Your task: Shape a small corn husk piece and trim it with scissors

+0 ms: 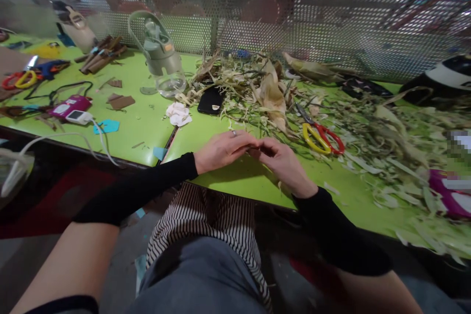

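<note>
Glossy tabletop (143, 125), papery husks (272, 92)

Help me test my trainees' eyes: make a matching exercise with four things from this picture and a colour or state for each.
1. Left hand
2. Crumpled tissue
3. Smartphone
4. Clear-based drinking bottle

A. Black, rectangular
B. Grey-green top with a raised loop handle
C. Wearing a ring, fingertips close to those of the right hand
D. Whitish

Pairs: 1-C, 2-D, 3-A, 4-B
</note>
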`<state>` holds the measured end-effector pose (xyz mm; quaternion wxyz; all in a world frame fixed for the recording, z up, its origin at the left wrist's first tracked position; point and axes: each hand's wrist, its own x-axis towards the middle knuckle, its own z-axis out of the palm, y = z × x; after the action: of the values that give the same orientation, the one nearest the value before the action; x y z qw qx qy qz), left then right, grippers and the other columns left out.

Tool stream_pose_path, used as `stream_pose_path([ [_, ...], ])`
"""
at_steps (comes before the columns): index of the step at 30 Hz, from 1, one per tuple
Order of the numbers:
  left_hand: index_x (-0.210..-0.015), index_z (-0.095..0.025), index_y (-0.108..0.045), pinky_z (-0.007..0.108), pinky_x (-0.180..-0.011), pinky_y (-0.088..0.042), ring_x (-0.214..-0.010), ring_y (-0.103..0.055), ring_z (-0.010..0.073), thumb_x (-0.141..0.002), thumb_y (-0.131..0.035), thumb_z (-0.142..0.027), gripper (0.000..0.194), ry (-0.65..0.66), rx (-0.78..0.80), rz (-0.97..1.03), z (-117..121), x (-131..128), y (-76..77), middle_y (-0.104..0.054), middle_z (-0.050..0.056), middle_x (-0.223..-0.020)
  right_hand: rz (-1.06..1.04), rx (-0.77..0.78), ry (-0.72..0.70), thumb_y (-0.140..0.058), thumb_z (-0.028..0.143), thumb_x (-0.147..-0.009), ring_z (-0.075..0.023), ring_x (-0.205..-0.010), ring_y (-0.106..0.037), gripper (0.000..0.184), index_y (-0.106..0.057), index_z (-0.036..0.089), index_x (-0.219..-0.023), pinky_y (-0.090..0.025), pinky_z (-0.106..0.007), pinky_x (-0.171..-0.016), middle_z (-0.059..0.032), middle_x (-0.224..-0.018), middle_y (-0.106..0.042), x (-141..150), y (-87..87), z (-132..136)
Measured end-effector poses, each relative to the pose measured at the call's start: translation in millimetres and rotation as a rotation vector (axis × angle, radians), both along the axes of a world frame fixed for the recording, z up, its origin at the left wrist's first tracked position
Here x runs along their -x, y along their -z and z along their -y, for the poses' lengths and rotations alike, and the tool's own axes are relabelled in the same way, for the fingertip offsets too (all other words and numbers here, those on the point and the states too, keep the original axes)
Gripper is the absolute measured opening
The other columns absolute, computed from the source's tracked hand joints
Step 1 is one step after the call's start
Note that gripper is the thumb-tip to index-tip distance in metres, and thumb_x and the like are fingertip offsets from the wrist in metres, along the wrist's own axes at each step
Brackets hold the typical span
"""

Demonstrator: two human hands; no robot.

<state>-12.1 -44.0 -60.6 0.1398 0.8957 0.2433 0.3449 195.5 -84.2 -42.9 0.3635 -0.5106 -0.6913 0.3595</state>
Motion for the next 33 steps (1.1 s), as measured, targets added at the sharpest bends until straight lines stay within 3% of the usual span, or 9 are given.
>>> stream_pose_path([
  [6, -0.118, -0.02, -0.069, 0.029, -0.088, -0.057, -0.097, -0.072, 0.0149, -0.105, -0.056, -0.023, 0.019, 0.01, 0.093, 0.078, 3.1, 1.2, 0.4, -0.078, 0.007, -0.11, -0.054, 0.019, 0.032, -0.069, 0.035, -0.085, -0.0166, -0.072, -0.052, 0.013, -0.068, 0.022, -0.084, -0.04, -0.032, -0.068, -0.0009, -0.081, -0.061, 6.9, 1.5, 2.0],
  [12, -0.097, -0.016, -0.07, 0.026, -0.079, -0.053, -0.087, -0.069, 0.0142, -0.097, -0.064, -0.02, 0.007, 0.024, 0.336, 0.178, 0.5, 1.8, -1.0, -0.076, 0.005, -0.094, -0.074, 0.078, 0.052, -0.064, 0.03, -0.084, -0.0165, -0.07, -0.052, 0.007, -0.064, 0.023, -0.085, -0.041, -0.033, -0.064, -0.0011, -0.082, -0.06, 8.0, -6.7, 10.5],
  [18, -0.09, -0.014, -0.069, 0.027, -0.079, -0.05, -0.087, -0.065, 0.0151, -0.095, -0.065, -0.024, 0.011, -0.136, 0.573, 0.121, -6.2, 10.9, -11.3, -0.074, 0.006, -0.094, 0.035, -0.143, -0.065, -0.065, 0.024, -0.087, -0.0227, -0.092, -0.061, 0.007, -0.066, 0.025, -0.08, -0.049, -0.039, -0.077, -0.0062, -0.106, -0.067, -0.3, -6.8, 13.3],
  [21, -0.089, -0.015, -0.066, 0.029, -0.082, -0.049, -0.09, -0.064, 0.0157, -0.095, -0.063, -0.022, 0.01, -0.168, 0.593, 0.096, -6.9, 13.5, -14.7, -0.073, 0.005, -0.095, 0.103, -0.213, -0.103, -0.064, 0.023, -0.089, -0.0242, -0.095, -0.064, 0.008, -0.066, 0.025, -0.082, -0.053, -0.042, -0.081, -0.0063, -0.111, -0.067, -2.6, -6.0, 13.2],
  [26, -0.091, -0.016, -0.062, 0.029, -0.081, -0.046, -0.085, -0.061, 0.0156, -0.099, -0.057, -0.025, 0.013, -0.147, 0.56, 0.024, -1.2, 10.8, -16.1, -0.07, 0.004, -0.091, 0.129, -0.428, -0.009, -0.064, 0.021, -0.091, -0.0269, -0.106, -0.065, 0.005, -0.064, 0.026, -0.089, -0.056, -0.048, -0.092, -0.0079, -0.113, -0.067, -0.7, -1.5, 11.0],
  [30, -0.09, -0.017, -0.059, 0.028, -0.075, -0.042, -0.077, -0.056, 0.0146, -0.102, -0.053, -0.03, 0.018, -0.107, 0.565, -0.036, 4.0, 7.3, -17.3, -0.066, 0.003, -0.085, 0.045, -0.53, 0.035, -0.063, 0.019, -0.093, -0.0205, -0.088, -0.065, 0.007, -0.063, 0.026, -0.091, -0.055, -0.037, -0.072, -0.0069, -0.111, -0.07, 1.8, 2.5, 11.7],
  [33, -0.088, -0.018, -0.057, 0.028, -0.074, -0.04, -0.075, -0.053, 0.0142, -0.102, -0.051, -0.033, 0.021, -0.081, 0.537, -0.047, 6.5, 5.1, -20.8, -0.063, 0.002, -0.082, -0.099, -0.476, -0.019, -0.063, 0.019, -0.093, -0.0163, -0.076, -0.062, 0.007, -0.063, 0.026, -0.092, -0.05, -0.031, -0.062, -0.0044, -0.105, -0.074, 4.1, 5.1, 15.3],
])
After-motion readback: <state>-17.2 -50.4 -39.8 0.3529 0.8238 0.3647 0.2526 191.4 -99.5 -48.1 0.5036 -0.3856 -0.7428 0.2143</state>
